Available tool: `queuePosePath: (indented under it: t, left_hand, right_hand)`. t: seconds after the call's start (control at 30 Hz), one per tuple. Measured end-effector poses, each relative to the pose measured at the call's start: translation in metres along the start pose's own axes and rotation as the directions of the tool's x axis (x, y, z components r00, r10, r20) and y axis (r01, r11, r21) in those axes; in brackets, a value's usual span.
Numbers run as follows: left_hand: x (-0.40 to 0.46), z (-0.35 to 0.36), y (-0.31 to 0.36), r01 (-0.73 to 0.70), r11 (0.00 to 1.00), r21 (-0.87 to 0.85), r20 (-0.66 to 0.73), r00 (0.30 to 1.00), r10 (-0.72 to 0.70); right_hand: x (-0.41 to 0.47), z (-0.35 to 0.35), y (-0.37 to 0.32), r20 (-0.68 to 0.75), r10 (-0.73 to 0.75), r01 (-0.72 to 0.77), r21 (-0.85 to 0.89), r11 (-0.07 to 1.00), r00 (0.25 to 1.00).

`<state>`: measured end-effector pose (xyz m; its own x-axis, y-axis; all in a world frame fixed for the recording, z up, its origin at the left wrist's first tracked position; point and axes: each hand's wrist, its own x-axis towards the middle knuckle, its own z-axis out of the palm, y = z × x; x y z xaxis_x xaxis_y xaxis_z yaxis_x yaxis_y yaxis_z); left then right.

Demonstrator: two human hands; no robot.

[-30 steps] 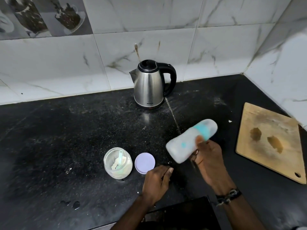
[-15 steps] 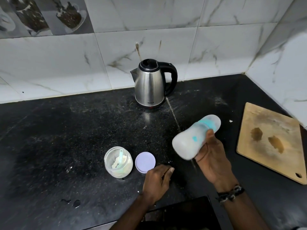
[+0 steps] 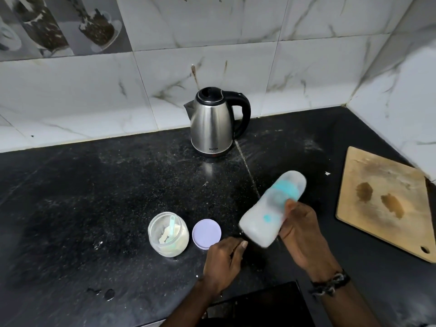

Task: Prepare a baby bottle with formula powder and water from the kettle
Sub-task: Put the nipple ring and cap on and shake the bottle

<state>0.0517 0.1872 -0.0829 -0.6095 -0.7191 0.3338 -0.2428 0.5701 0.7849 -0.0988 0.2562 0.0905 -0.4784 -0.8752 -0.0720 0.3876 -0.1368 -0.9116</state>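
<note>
While the right hand [image 3: 304,230] keeps its grip wrapped round the capped, milky-white plastic baby bottle [image 3: 271,212], tilted and blurred, shaking should stay firm; left hand [image 3: 224,260] rests loosely curled on the black desk [image 3: 94,197].

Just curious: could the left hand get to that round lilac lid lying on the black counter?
Probably yes. The left hand rests on the counter just beside the round lilac lid, holding nothing, with nothing between them.

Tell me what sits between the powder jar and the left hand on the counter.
In the head view, the round lilac lid lies flat between the powder jar and the left hand; nothing else is there.
</note>
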Motion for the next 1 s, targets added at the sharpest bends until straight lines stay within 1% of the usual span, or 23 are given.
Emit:
queuePosePath:
  t: [0.03, 0.07, 0.1, 0.13, 0.2, 0.23, 0.3, 0.33, 0.37, 0.4, 0.43, 0.5, 0.53, 0.6, 0.63, 0.7, 0.77, 0.8, 0.87, 0.9, 0.93, 0.97, 1.0]
  left_hand:
    - [0.001, 0.000, 0.002, -0.004, 1.000, -0.001, 0.011, 1.000, 0.004]
    - [0.002, 0.000, 0.003, -0.003, 1.000, 0.001, 0.016, 1.000, 0.003]
    - [0.002, 0.000, 0.002, -0.004, 1.000, 0.004, 0.012, 1.000, 0.004]
    - [0.001, 0.001, 0.000, -0.002, 1.000, 0.003, 0.004, 1.000, 0.002]
    - [-0.001, 0.001, -0.002, 0.010, 1.000, -0.005, -0.007, 1.000, -0.010]
    - [-0.001, 0.000, -0.001, 0.009, 1.000, -0.007, -0.008, 1.000, -0.009]
    - [0.001, -0.001, 0.003, -0.008, 1.000, -0.001, -0.003, 1.000, 0.008]
    - [0.002, -0.001, 0.003, -0.009, 1.000, 0.004, 0.004, 1.000, 0.009]
    - [0.002, 0.000, 0.003, -0.004, 1.000, 0.009, 0.007, 1.000, 0.004]
    - [0.002, 0.000, 0.002, 0.003, 1.000, 0.009, 0.010, 1.000, -0.003]
    - [0.001, 0.000, 0.001, 0.013, 1.000, 0.005, 0.015, 1.000, -0.013]
    - [0.001, -0.001, 0.000, 0.019, 1.000, -0.002, 0.023, 1.000, -0.019]
    - [0.001, -0.001, 0.001, 0.009, 1.000, -0.006, 0.020, 1.000, -0.009]
    - [0.002, -0.001, 0.004, -0.008, 1.000, -0.003, 0.013, 1.000, 0.008]
    - [0.002, 0.000, 0.004, -0.005, 1.000, 0.005, 0.014, 1.000, 0.005]
    - [0.000, 0.002, -0.002, 0.026, 0.999, 0.019, 0.021, 0.999, -0.027]
    - [-0.002, 0.003, -0.006, 0.055, 0.998, 0.021, 0.015, 0.998, -0.056]
    - [-0.002, 0.002, -0.005, 0.055, 0.998, 0.016, 0.012, 0.998, -0.055]
    - [0.000, 0.001, 0.000, 0.021, 1.000, 0.013, 0.015, 1.000, -0.021]
    - [0.002, 0.000, 0.002, 0.009, 1.000, 0.010, 0.020, 1.000, -0.009]
    - [0.002, 0.000, 0.003, 0.007, 1.000, 0.010, 0.018, 1.000, -0.007]
    - [0.002, 0.000, 0.002, 0.015, 1.000, 0.009, 0.012, 1.000, -0.015]
    - [0.001, 0.000, 0.000, 0.025, 1.000, 0.008, 0.004, 1.000, -0.025]
  right_hand:
    - [0.000, 0.001, 0.000, 0.004, 0.009, -0.010, 0.103, 0.995, 1.000]
    - [0.002, 0.000, 0.000, -0.019, 0.008, -0.005, 0.111, 0.994, 1.000]
    - [0.005, -0.002, 0.001, -0.062, 0.017, -0.015, 0.031, 0.999, 0.998]
    - [0.006, -0.002, 0.001, -0.077, -0.012, 0.003, -0.113, 0.994, 0.997]
    - [0.004, 0.000, -0.001, -0.016, -0.047, 0.041, -0.257, 0.966, 0.999]
    - [0.003, -0.002, -0.001, -0.021, -0.043, 0.037, -0.213, 0.976, 0.999]
    - [0.003, -0.001, -0.001, -0.009, -0.002, 0.002, 0.040, 0.999, 1.000]
    - [0.004, 0.000, -0.003, -0.008, -0.008, 0.009, 0.104, 0.995, 1.000]
    - [0.007, -0.001, -0.004, -0.029, -0.018, 0.020, 0.071, 0.997, 0.999]
    - [0.009, -0.002, -0.003, -0.071, -0.032, 0.027, -0.072, 0.997, 0.997]
    - [0.010, 0.001, -0.005, -0.064, -0.044, 0.032, -0.174, 0.984, 0.997]
    - [0.009, 0.004, -0.008, -0.027, -0.066, 0.057, -0.254, 0.966, 0.997]
    - [0.011, 0.004, -0.005, -0.025, -0.064, 0.057, -0.207, 0.977, 0.998]
    - [0.012, 0.011, -0.003, -0.011, -0.020, 0.020, 0.034, 0.999, 1.000]
    - [0.014, 0.013, -0.002, -0.017, -0.019, 0.020, 0.056, 0.998, 1.000]
    - [0.016, 0.017, -0.001, 0.004, -0.050, 0.050, -0.176, 0.983, 0.999]
    - [0.013, 0.021, -0.004, 0.097, -0.052, 0.078, -0.283, 0.956, 0.994]
    - [0.013, 0.018, -0.002, 0.092, -0.069, 0.091, -0.267, 0.959, 0.993]
    - [0.015, 0.016, -0.001, 0.018, -0.040, 0.041, -0.054, 0.998, 0.999]
    - [0.016, 0.016, -0.001, -0.022, -0.033, 0.034, 0.003, 0.999, 0.999]
    - [0.018, 0.013, 0.000, -0.044, -0.042, 0.040, -0.045, 0.998, 0.998]
    - [0.018, 0.013, -0.001, -0.040, -0.063, 0.055, -0.165, 0.985, 0.997]
    - [0.017, 0.014, -0.002, 0.018, -0.074, 0.076, -0.261, 0.962, 0.997]
